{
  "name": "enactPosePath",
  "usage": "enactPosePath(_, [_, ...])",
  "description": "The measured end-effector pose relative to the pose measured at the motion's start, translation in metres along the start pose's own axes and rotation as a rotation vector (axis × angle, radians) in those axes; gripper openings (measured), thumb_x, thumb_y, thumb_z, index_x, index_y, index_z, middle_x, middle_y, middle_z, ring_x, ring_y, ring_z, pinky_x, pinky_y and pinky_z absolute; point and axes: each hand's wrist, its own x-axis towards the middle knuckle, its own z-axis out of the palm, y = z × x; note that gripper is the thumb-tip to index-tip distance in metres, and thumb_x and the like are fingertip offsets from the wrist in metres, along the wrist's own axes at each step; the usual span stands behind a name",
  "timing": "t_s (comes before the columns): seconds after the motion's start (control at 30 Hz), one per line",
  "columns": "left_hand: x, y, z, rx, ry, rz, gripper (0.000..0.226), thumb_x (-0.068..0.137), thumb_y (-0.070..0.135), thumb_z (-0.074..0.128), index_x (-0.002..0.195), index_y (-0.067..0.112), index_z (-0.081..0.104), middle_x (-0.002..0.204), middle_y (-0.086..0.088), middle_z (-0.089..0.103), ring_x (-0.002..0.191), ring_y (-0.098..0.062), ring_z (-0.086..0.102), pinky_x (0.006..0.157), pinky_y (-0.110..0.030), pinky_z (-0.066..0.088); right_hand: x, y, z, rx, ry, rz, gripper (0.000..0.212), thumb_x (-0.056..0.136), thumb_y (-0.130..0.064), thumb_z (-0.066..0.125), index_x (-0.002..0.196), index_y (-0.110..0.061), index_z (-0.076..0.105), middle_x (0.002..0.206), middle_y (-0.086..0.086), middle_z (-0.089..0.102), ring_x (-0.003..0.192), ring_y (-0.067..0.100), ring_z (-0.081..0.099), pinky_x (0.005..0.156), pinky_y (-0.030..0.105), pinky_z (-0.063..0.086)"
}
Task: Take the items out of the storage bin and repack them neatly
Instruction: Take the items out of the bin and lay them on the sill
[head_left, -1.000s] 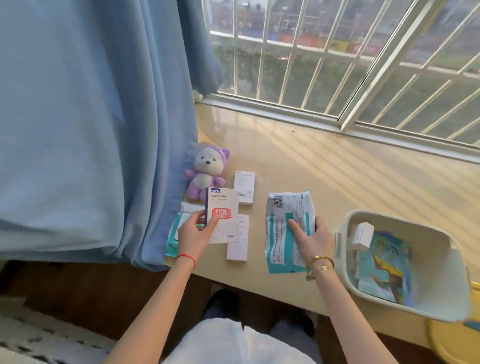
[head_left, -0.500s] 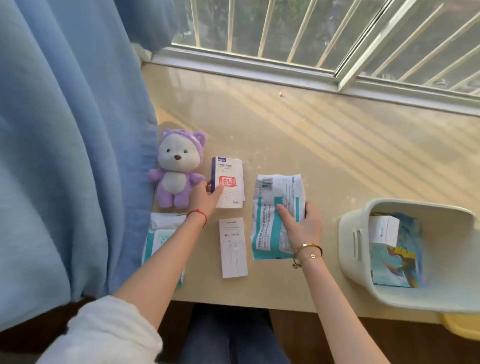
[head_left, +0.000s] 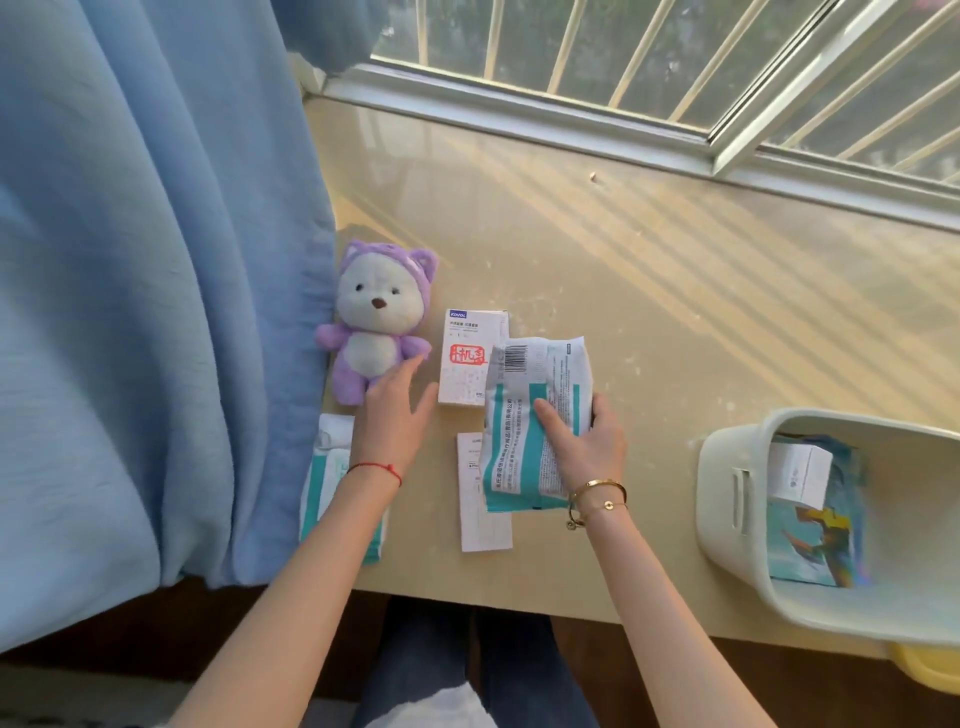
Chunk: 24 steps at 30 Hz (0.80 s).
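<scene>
We grip teal-white soft pack (head_left: 535, 415) in right hand (head_left: 587, 441), thumb on top, fingers at its right edge; pack overlaps white box (head_left: 467, 364) and flat carton (head_left: 483, 499). Left hand (head_left: 395, 410) open, empty, fingertips at plush bear (head_left: 376, 332). Storage bin (head_left: 727, 493) well right, tipped toward us, holding small box (head_left: 797, 470) and colourful packet (head_left: 826, 535). We judge pack light, crinkly, floppy: support from beneath. Desk (head_left: 649, 291) wide open toward window; near edge close, curtain (head_left: 156, 260) crowds left
</scene>
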Motion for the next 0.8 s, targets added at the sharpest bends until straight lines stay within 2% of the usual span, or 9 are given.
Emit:
enactPosePath(0.07, [-0.027, -0.011, -0.031, 0.042, 0.095, 0.043, 0.031, 0.089, 0.027, 0.06, 0.119, 0.02, 0.06, 0.106, -0.002, 0.066, 0.096, -0.023, 0.061, 0.074, -0.036, 0.05, -0.011, -0.006, 0.018, 0.005, -0.054, -0.008, 0.033, 0.075, -0.036, 0.075, 0.095, -0.019, 0.055, 0.089, -0.005, 0.066, 0.077, 0.008, 0.067, 0.058, 0.021, 0.055])
enactPosePath(0.13, [-0.055, -0.027, -0.062, 0.105, 0.136, 0.068, 0.028, 0.09, 0.025, 0.059, 0.118, 0.022, 0.059, 0.111, 0.001, 0.064, 0.101, -0.02, 0.06, 0.079, -0.035, 0.049, -0.025, -0.011, 0.042, 0.009, -0.12, -0.021, 0.035, 0.075, -0.036, 0.075, 0.096, -0.02, 0.054, 0.091, -0.005, 0.066, 0.079, 0.009, 0.067, 0.061, 0.024, 0.056])
enactPosePath(0.27, [-0.102, -0.067, -0.104, 0.179, 0.157, 0.006, 0.031, 0.09, 0.023, 0.06, 0.121, 0.018, 0.059, 0.116, -0.001, 0.063, 0.107, -0.018, 0.058, 0.089, -0.032, 0.046, -0.058, -0.016, 0.095, -0.008, -0.235, -0.075, 0.035, 0.076, -0.034, 0.075, 0.098, -0.02, 0.052, 0.087, -0.013, 0.062, 0.077, 0.002, 0.063, 0.059, 0.014, 0.05])
enactPosePath(0.4, [-0.133, -0.097, -0.121, 0.25, 0.178, -0.003, 0.032, 0.088, 0.019, 0.064, 0.119, 0.013, 0.061, 0.112, -0.005, 0.065, 0.103, -0.022, 0.061, 0.087, -0.031, 0.048, -0.087, -0.004, 0.145, -0.015, -0.284, -0.003, 0.034, 0.078, -0.037, 0.072, 0.096, -0.017, 0.05, 0.083, -0.012, 0.06, 0.069, -0.003, 0.059, 0.05, 0.008, 0.045])
enactPosePath(0.5, [-0.146, -0.111, -0.126, 0.267, 0.177, -0.039, 0.032, 0.089, 0.02, 0.063, 0.12, 0.013, 0.061, 0.111, -0.004, 0.065, 0.101, -0.019, 0.062, 0.083, -0.028, 0.049, -0.098, 0.013, 0.176, -0.021, -0.289, 0.069, 0.037, 0.078, -0.042, 0.07, 0.095, -0.017, 0.049, 0.093, -0.006, 0.065, 0.072, 0.003, 0.064, 0.055, 0.016, 0.05])
enactPosePath(0.7, [-0.163, -0.128, -0.124, 0.254, 0.179, -0.096, 0.029, 0.089, 0.022, 0.061, 0.118, 0.014, 0.062, 0.11, -0.005, 0.066, 0.097, -0.019, 0.063, 0.079, -0.022, 0.045, -0.099, 0.036, 0.197, -0.129, -0.282, 0.057, 0.037, 0.08, -0.039, 0.069, 0.096, -0.014, 0.046, 0.098, 0.001, 0.063, 0.077, 0.012, 0.061, 0.055, 0.017, 0.046])
enactPosePath(0.8, [-0.168, -0.128, -0.125, 0.238, 0.187, -0.094, 0.029, 0.089, 0.021, 0.062, 0.117, 0.014, 0.062, 0.11, -0.005, 0.066, 0.098, -0.019, 0.063, 0.078, -0.023, 0.046, -0.092, 0.04, 0.186, -0.242, -0.324, 0.01, 0.037, 0.081, -0.038, 0.069, 0.101, -0.015, 0.048, 0.102, 0.003, 0.063, 0.086, 0.016, 0.063, 0.069, 0.028, 0.054])
